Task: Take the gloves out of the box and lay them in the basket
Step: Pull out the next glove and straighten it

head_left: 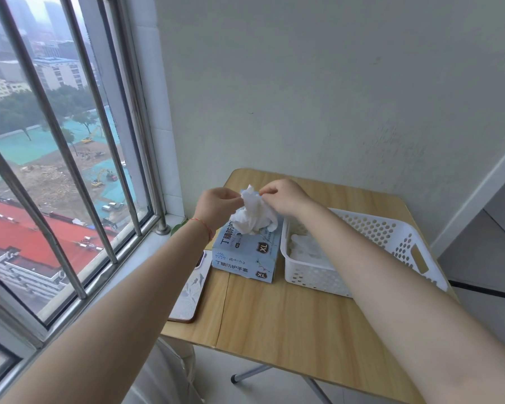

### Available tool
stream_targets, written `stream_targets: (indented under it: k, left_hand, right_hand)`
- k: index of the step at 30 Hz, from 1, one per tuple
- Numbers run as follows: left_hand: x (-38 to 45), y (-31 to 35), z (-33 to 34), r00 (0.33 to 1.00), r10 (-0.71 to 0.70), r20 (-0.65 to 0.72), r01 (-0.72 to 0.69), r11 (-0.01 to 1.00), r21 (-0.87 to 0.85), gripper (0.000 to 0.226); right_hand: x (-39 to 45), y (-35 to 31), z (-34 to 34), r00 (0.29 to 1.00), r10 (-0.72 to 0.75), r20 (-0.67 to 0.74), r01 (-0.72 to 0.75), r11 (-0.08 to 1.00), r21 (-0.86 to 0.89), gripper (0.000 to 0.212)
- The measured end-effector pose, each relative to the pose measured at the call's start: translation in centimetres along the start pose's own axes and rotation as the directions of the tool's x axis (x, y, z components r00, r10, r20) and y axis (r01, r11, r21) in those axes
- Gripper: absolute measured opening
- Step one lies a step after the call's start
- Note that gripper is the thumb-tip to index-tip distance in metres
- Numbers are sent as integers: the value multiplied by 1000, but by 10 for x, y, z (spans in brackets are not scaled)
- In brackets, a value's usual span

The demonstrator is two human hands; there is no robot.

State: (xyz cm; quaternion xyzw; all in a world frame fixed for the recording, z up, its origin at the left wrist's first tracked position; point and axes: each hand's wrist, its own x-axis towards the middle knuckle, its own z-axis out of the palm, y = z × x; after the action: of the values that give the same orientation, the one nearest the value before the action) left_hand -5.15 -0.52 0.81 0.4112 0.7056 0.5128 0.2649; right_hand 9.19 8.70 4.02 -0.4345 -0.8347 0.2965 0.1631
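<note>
A pale blue glove box (pixel 247 256) marked XL stands on the wooden table (pixel 289 325). A bunch of white gloves (pixel 252 215) rises out of its top opening. My left hand (pixel 216 207) pinches the upper left edge of the bunch. My right hand (pixel 283 198) pinches its upper right edge. Both hands hover just above the box. Right of the box sits a white perforated basket (pixel 391 231), and white gloves (pixel 306 249) lie in its near left corner.
A phone in a patterned case (pixel 191 290) lies on the table's left part, beside the box. A barred window (pixel 70 170) runs along the left. The wall stands directly behind the table. A table leg (pixel 251 373) shows below the front edge.
</note>
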Motion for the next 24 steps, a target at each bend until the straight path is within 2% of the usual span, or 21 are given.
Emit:
stream_targets:
  k: [2, 5, 7, 10, 13, 16, 18, 20, 22, 24]
  left_hand:
    - [1, -4, -3, 1000, 8, 27, -9, 999, 39, 14]
    - [4, -13, -11, 998, 18, 52, -29, 979, 202, 19]
    - [5, -19, -17, 998, 24, 65, -44, 941, 335, 21]
    - [6, -23, -20, 996, 7, 94, -50, 884, 466, 20]
    - [4, -20, -16, 993, 2, 115, -56, 881, 469, 9]
    - [-1, -11, -6, 987, 157, -15, -143, 931, 335, 20]
    - [-5, 0, 2, 972, 231, -36, -217, 949, 228, 23]
    - [-6, 6, 9, 971, 231, 67, -240, 927, 287, 28]
    - [-6, 4, 16, 961, 219, 166, -269, 870, 412, 30]
    - [-7, -2, 19, 958, 202, 202, -277, 825, 492, 28]
  right_hand:
    - [1, -1, 6, 999, -5, 33, 8, 996, -84, 18]
    - [6, 0, 9, 999, 18, -48, -24, 990, -140, 7]
    - [7, 2, 5, 993, 46, -109, -59, 991, -122, 12]
    - [8, 6, -6, 965, 86, -250, -89, 996, -1, 11]
    - [8, 6, -13, 943, 119, -310, -79, 987, 139, 6]
    - [9, 5, -13, 960, 129, -249, -52, 955, 294, 7]
    - [8, 4, -12, 969, 131, -209, -50, 934, 354, 7]
    - [7, 2, -14, 962, 125, -242, -21, 920, 392, 9]
    - [5, -3, -19, 924, 117, -365, 44, 913, 405, 14]
    - [2, -9, -27, 871, 135, -473, 108, 885, 453, 14]
